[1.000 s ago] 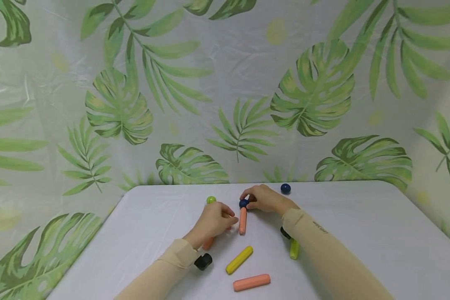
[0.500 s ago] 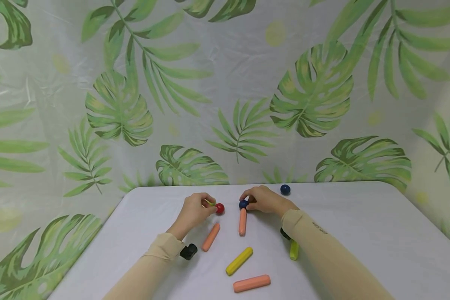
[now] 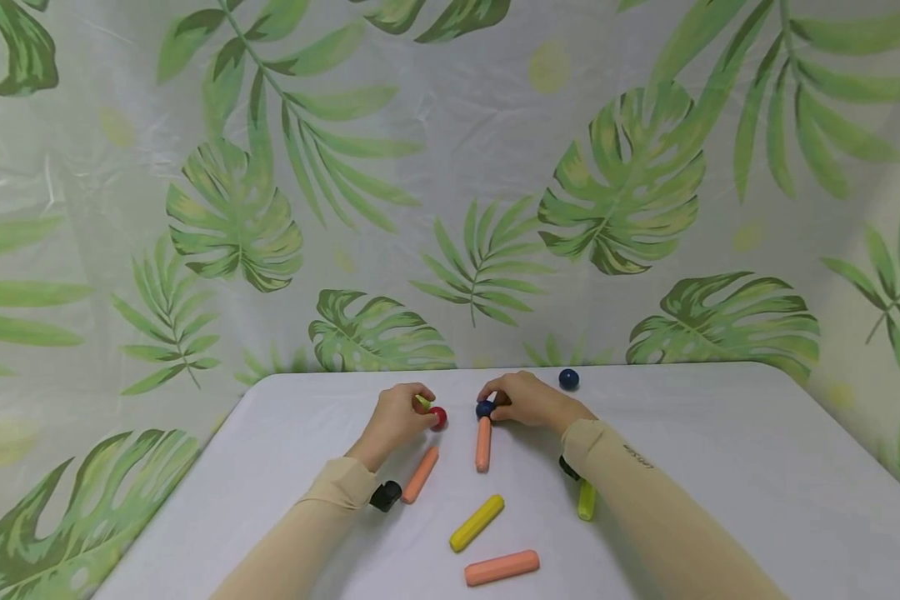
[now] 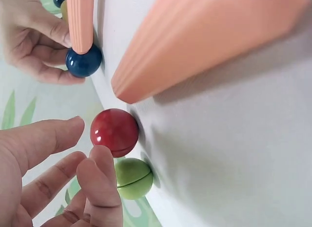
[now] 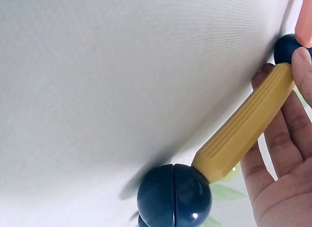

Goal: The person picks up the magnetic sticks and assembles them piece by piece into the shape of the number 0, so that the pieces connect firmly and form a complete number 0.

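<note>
My left hand [image 3: 397, 418] is at a glossy red ball [image 4: 115, 133]; its thumb stands apart from the ball, while a fingertip overlaps it in the left wrist view. A green ball [image 4: 134, 178] sits beside the red one, partly behind the fingers. My right hand [image 3: 523, 398] pinches a dark blue ball [image 4: 84, 61] between thumb and fingers. An orange ridged stick [image 3: 483, 444] meets this ball on its near side. A yellow stick [image 5: 246, 124] runs from the same ball to another blue ball [image 5: 174, 195], hidden by the right hand and arm in the head view.
A loose orange stick [image 3: 421, 475] lies by the left wrist. Closer to me are a yellow stick [image 3: 477, 523] and another orange stick [image 3: 502, 568]. A yellow-green stick [image 3: 587, 500] shows beside the right forearm. One blue ball [image 3: 568, 379] sits at the white table's [image 3: 705, 450] far edge.
My left hand has moved left and away from the orange stick, to the red and green balls. The red ball shows now where it was hidden before. My right hand stays put.
</note>
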`<action>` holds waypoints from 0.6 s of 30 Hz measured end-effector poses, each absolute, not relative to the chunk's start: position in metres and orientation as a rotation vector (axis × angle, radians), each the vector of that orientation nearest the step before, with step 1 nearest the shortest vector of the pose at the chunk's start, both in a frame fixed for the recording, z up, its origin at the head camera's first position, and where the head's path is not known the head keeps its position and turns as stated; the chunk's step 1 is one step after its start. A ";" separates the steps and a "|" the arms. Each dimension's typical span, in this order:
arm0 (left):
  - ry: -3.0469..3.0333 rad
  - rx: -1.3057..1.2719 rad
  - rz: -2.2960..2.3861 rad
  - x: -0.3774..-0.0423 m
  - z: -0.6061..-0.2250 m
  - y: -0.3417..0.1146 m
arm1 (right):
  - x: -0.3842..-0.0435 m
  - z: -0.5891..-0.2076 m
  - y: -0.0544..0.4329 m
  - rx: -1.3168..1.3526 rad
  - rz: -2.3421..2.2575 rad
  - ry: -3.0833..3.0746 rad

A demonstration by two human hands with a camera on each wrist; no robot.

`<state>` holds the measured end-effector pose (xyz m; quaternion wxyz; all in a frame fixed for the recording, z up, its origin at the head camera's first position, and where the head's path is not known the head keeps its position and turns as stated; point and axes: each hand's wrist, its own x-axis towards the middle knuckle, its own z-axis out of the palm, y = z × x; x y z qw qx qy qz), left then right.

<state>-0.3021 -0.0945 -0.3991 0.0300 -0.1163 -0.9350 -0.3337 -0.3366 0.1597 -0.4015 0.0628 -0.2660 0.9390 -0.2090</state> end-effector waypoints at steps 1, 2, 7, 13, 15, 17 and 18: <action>-2.890 -0.355 -1.023 -0.302 -0.399 -0.093 | -0.337 -0.402 0.160 -0.804 -0.633 2.836; -2.895 -0.358 -1.011 -0.303 -0.399 -0.091 | -0.337 -0.402 0.160 -0.803 -0.633 2.835; -2.925 -0.357 -0.957 -0.302 -0.398 -0.085 | -0.338 -0.403 0.159 -0.797 -0.638 2.832; -2.925 -0.386 -0.893 -0.304 -0.400 -0.081 | -0.339 -0.403 0.159 -0.791 -0.639 2.830; -2.926 -0.390 -0.881 -0.305 -0.401 -0.080 | -0.339 -0.403 0.160 -0.796 -0.640 2.829; -2.923 -0.397 -0.877 -0.305 -0.401 -0.080 | -0.339 -0.402 0.160 -0.801 -0.641 2.830; -2.921 -0.400 -0.878 -0.306 -0.401 -0.079 | -0.339 -0.402 0.160 -0.802 -0.641 2.830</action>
